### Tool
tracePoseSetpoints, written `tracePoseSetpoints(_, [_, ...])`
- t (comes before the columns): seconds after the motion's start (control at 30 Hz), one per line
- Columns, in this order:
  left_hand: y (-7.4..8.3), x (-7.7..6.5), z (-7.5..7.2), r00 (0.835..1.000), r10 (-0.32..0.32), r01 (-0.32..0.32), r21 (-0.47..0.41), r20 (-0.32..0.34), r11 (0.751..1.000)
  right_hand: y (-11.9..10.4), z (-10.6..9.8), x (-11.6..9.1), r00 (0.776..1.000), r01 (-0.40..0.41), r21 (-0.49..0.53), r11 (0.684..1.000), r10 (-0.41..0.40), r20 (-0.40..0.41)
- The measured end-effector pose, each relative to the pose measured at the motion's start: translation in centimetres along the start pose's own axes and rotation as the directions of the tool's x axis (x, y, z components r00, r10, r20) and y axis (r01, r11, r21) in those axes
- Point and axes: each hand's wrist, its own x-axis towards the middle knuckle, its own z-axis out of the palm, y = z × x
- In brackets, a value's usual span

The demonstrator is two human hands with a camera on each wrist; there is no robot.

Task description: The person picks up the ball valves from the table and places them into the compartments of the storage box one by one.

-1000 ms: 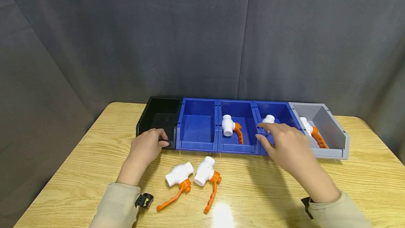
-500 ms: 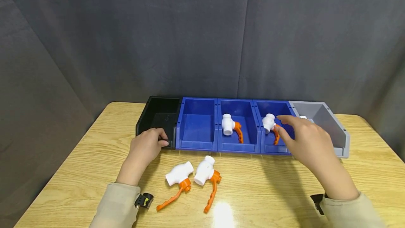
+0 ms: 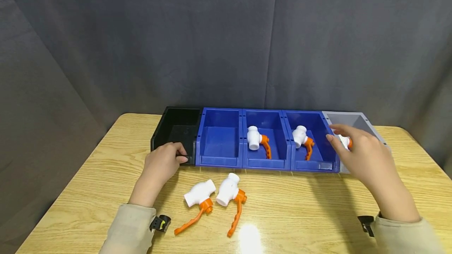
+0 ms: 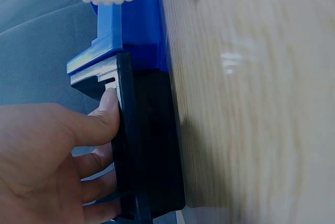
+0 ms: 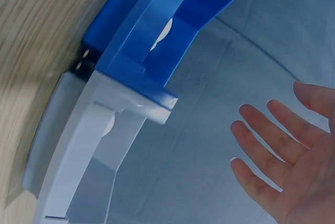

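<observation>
Wooden table (image 3: 296, 207), right fingers (image 5: 261, 148) spread (valve (image 3: 344, 140) just beyond, in grey bin (image 3: 349, 118)), left fingers (image 4: 100, 128) pinching black bin (image 3: 183, 117).

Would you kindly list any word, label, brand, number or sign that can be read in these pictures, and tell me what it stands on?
No text can be read in any view.
Yellow mark on the left wrist device: too small to make out.
Valves: any moulded lettering is too small to read.
Black bin: any marking inside is too dark and faint to read.
</observation>
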Motion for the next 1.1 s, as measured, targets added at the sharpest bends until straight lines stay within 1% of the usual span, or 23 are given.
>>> tracePoseSetpoints(0.27, [0.0,0.0,-0.1,1.000,-0.005,0.005,-0.004,0.008,1.000,1.3,-0.3,0.1,0.999,-0.020,0.032,0.999,0.019,0.042])
tracePoseSetpoints(0.53, [0.0,0.1,-0.1,1.000,-0.008,0.008,-0.001,0.011,1.000,2.8,-0.9,0.0,0.994,-0.077,0.053,0.996,0.073,0.078])
tracePoseSetpoints(0.8, [0.0,0.0,0.0,1.000,-0.013,0.013,0.000,0.018,1.000,4.3,-1.1,-0.1,0.985,-0.119,0.043,0.992,0.112,0.128])
tracePoseSetpoints(1.1, [0.0,0.1,0.0,1.000,-0.020,0.020,-0.003,0.016,1.000,5.8,-1.1,-0.2,0.984,-0.121,0.042,0.992,0.115,0.138])
